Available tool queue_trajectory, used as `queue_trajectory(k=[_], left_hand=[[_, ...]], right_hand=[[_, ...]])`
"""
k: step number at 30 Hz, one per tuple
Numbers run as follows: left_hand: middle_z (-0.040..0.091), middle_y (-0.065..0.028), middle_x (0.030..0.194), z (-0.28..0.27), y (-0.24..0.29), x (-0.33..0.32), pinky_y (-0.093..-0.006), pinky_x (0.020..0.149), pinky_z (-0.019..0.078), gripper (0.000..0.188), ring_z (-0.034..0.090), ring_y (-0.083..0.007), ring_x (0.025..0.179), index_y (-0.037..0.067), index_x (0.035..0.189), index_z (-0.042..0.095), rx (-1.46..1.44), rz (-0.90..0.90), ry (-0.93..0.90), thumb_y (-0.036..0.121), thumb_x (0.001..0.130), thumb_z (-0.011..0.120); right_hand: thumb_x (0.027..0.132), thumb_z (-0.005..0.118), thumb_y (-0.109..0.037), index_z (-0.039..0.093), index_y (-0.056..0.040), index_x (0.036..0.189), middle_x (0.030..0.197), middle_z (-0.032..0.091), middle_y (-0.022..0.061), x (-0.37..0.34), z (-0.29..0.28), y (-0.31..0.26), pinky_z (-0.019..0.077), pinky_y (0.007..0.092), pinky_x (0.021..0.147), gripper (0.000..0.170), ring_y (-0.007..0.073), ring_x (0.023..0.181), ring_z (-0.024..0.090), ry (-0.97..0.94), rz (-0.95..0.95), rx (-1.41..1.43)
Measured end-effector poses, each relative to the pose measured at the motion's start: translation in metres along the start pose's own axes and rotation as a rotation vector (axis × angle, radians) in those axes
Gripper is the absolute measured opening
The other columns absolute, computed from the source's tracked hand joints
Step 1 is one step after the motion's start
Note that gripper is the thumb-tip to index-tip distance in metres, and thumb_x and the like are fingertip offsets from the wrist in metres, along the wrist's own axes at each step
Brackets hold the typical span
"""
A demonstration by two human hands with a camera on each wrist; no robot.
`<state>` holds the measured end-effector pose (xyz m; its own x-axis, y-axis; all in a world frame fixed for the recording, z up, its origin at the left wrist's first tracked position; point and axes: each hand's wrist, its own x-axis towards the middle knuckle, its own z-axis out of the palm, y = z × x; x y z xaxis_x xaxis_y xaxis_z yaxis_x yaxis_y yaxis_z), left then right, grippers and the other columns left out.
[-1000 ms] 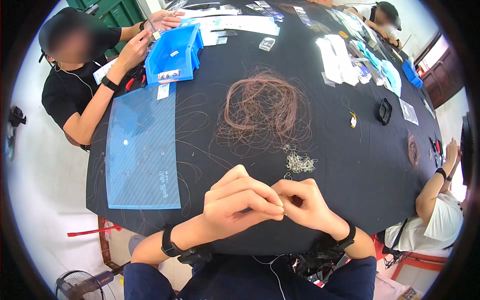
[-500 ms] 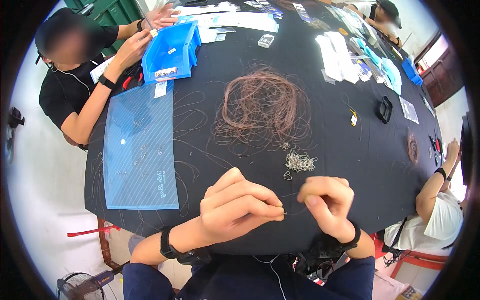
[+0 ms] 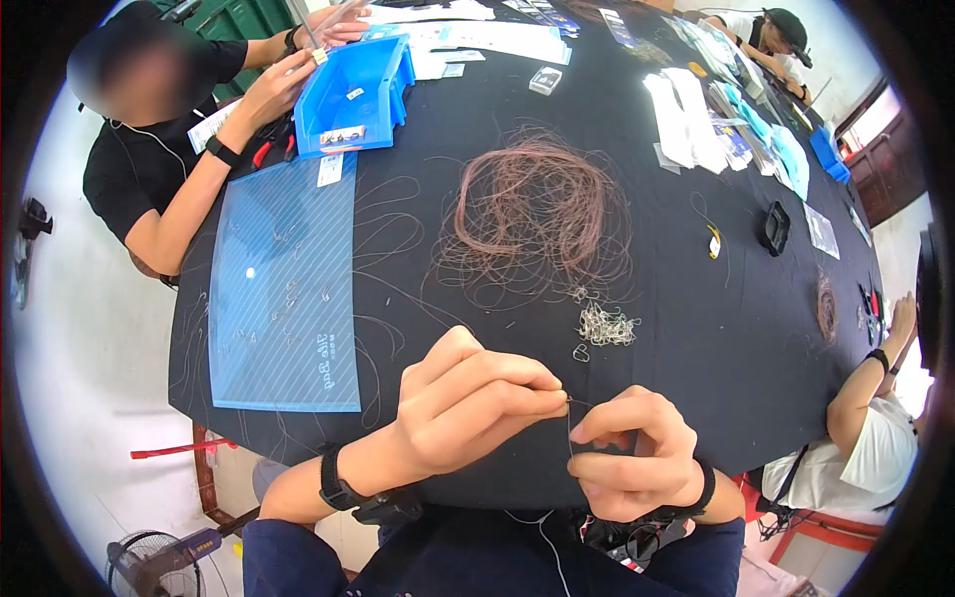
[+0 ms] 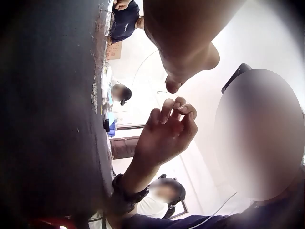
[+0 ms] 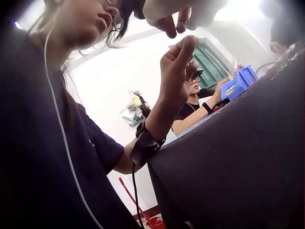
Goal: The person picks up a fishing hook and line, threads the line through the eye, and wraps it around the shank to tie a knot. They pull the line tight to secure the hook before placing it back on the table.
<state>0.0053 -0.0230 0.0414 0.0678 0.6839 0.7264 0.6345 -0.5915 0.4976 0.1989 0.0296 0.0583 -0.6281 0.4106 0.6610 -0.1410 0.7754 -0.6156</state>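
Over the near edge of the tabletop (image 3: 507, 480), our left hand (image 3: 476, 403) pinches a small hook (image 4: 162, 92), thread (image 3: 570, 428) leading down to our right hand (image 3: 637, 453), apparently gripping it.

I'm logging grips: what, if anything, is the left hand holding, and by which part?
The left hand pinches a small hook between its fingertips, seemingly by the shank end; the bent end sticks out free.

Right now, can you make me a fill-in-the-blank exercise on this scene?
The small hook is pinched by the person's ____ hand.
The open bin at the far edge of the translucent bag is coloured ____.
From the person's seat, the small black tray lies to the ____ of the tangled line.

Missing words: left; blue; right
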Motion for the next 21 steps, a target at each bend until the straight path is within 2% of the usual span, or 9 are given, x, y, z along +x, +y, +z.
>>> queue_trajectory(k=[4,7,13,16,21], left_hand=[[0.07,0.0033,0.086,-0.0015,0.0002,0.001,-0.0251,0.059,0.0308,0.024,0.048,-0.0092,0.066,0.014,0.085,0.072,0.01,-0.001,0.017,0.014,0.064,0.084],[0.07,0.003,0.086,-0.0031,0.0002,0.0007,-0.0253,0.059,0.0307,0.024,0.049,-0.009,0.067,0.014,0.085,0.072,0.013,-0.001,0.016,0.014,0.064,0.084],[0.07,0.0027,0.087,-0.0054,0.0015,0.0011,-0.0249,0.059,0.031,0.025,0.048,-0.0093,0.066,0.014,0.086,0.072,0.018,-0.001,0.019,0.015,0.065,0.084],[0.068,0.0019,0.083,-0.0058,0.0031,0.0059,-0.0224,0.052,0.035,0.024,0.049,-0.0105,0.064,0.01,0.082,0.071,0.016,0.029,0.055,0.007,0.062,0.082],[0.068,0.0021,0.083,-0.0076,0.0036,0.0057,-0.0216,0.051,0.036,0.024,0.049,-0.0104,0.064,0.01,0.083,0.072,0.046,0.044,0.046,0.007,0.061,0.082]], right_hand=[[0.057,0.067,-0.005,0.066,-0.0051,0.073,0.099,0.067,0.011,0.0017,-0.0005,-0.0005,0.0505,0.0228,0.054,0.016,0.0185,0.071,0.064,0.02,-0.034,-0.056],[0.058,0.067,-0.003,0.065,-0.0041,0.072,0.099,0.067,0.0119,0.0016,-0.0023,-0.0028,0.0557,0.0257,0.063,0.014,0.0228,0.081,0.067,-0.002,-0.028,-0.082],[0.058,0.067,0.001,0.065,-0.003,0.072,0.097,0.068,0.0107,0.0042,-0.0056,-0.0046,0.0575,0.028,0.068,0.015,0.0254,0.089,0.069,0.022,-0.066,-0.156],[0.058,0.067,0.004,0.066,-0.0022,0.073,0.096,0.068,0.0109,0.0025,-0.0043,-0.0054,0.0581,0.0288,0.071,0.016,0.0264,0.091,0.07,0.027,-0.038,-0.111],[0.06,0.065,0.008,0.065,0.0008,0.075,0.093,0.068,0.0131,0.0038,-0.0032,-0.0056,0.0587,0.0305,0.073,0.017,0.0276,0.088,0.07,0.046,-0.016,-0.045]])
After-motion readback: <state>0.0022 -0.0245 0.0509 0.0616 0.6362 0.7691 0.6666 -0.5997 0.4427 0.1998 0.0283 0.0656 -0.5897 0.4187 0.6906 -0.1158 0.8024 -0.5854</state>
